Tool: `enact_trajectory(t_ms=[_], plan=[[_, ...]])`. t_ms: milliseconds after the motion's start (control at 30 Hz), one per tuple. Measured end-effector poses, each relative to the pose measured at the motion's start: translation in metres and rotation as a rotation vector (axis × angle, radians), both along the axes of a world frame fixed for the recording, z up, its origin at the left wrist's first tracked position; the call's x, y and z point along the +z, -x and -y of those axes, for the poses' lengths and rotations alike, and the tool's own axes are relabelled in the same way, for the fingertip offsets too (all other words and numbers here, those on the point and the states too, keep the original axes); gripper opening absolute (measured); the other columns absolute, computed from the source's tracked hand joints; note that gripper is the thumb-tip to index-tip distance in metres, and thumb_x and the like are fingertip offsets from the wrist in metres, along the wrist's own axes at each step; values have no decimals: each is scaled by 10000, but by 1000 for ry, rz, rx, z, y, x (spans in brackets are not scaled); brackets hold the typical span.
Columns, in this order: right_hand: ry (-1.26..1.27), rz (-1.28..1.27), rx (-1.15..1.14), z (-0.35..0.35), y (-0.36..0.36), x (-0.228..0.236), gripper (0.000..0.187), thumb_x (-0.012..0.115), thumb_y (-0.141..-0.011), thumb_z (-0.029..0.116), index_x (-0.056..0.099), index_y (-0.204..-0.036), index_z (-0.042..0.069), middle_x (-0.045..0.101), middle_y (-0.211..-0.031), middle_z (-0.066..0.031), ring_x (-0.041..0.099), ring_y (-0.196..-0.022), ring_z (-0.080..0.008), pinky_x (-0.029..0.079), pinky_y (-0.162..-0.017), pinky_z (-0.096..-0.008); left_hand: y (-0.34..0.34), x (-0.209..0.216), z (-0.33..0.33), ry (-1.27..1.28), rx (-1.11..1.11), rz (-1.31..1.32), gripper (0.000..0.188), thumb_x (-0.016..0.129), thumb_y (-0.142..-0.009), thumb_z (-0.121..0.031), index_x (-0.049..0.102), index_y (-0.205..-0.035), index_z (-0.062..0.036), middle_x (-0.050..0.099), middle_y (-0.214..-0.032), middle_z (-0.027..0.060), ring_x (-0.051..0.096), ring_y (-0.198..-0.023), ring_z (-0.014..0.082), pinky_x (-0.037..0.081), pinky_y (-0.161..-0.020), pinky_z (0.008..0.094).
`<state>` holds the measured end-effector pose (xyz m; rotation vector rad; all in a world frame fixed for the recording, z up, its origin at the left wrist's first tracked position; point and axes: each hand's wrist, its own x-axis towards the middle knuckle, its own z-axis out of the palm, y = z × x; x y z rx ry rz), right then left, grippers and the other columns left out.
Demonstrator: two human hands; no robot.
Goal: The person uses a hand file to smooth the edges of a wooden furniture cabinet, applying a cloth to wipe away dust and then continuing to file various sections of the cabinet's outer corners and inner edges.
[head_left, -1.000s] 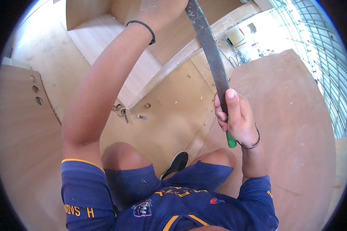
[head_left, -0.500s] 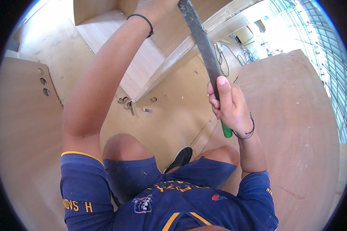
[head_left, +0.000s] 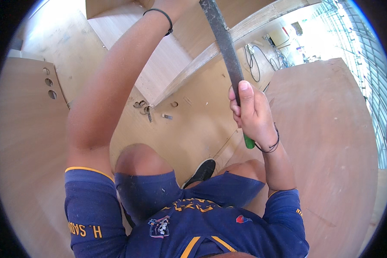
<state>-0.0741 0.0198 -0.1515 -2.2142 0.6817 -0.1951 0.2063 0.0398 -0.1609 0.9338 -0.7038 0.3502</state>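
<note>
My right hand (head_left: 254, 112) is closed around the green handle and lower blade of a long, flat, dark metal file (head_left: 226, 42), thumb laid along its top. The file slants up and left, passing over the edge of a pale wooden panel (head_left: 189, 69); whether it touches that edge I cannot tell. My left arm reaches far forward. Only the back part of my left hand (head_left: 178, 5) shows at the top of the view, beside the file's far end. Its fingers are cut off, so its grip is hidden.
Curled strip offcuts (head_left: 146, 111) lie on the floor by the panel's near corner. Large brown boards stand on the right (head_left: 318, 142) and on the left (head_left: 26, 142), the left one with three round holes. Cables (head_left: 254, 64) lie beyond, at the back right.
My right hand and the file have shifted slightly up and to the left. The panel's edge appears a little farther right. My right hand keeps its hold on the file.
</note>
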Motion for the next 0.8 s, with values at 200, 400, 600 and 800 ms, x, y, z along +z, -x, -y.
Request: enact_trajectory(t_ms=[200,400,600,800], plan=[[-141,25,-93,-8,45,26,465,334,-1055,405,526,-869,26,431,-595,33,393,-495,-38,326,-447,-213,64,35,-32,-93,-241,-97,244,417,-983,-204,549,-1052,-11,653,-902,114,597,-830,154,472,-762,303],[-18,-57,-12,2,18,-18,464,347,-1052,380,547,-826,28,454,-570,-20,449,-489,-123,379,-482,-311,18,-26,4,38,-145,-80,242,417,-988,-202,544,-1090,-24,651,-902,103,563,-800,131,460,-749,288],[-27,-49,-1,7,4,-35,444,367,-1048,385,534,-869,15,442,-594,-9,416,-479,-101,344,-468,-264,-2,-53,1,-131,-23,-85,242,431,-989,-210,548,-1092,-26,655,-906,88,549,-787,123,451,-753,271],[-175,-40,-96,-1,28,-10,466,340,-1054,400,546,-879,20,451,-602,21,409,-488,-46,322,-438,-211,36,-27,-18,-109,-46,-96,256,421,-1001,-233,553,-1048,-20,662,-874,183,641,-755,323,490,-729,409]])
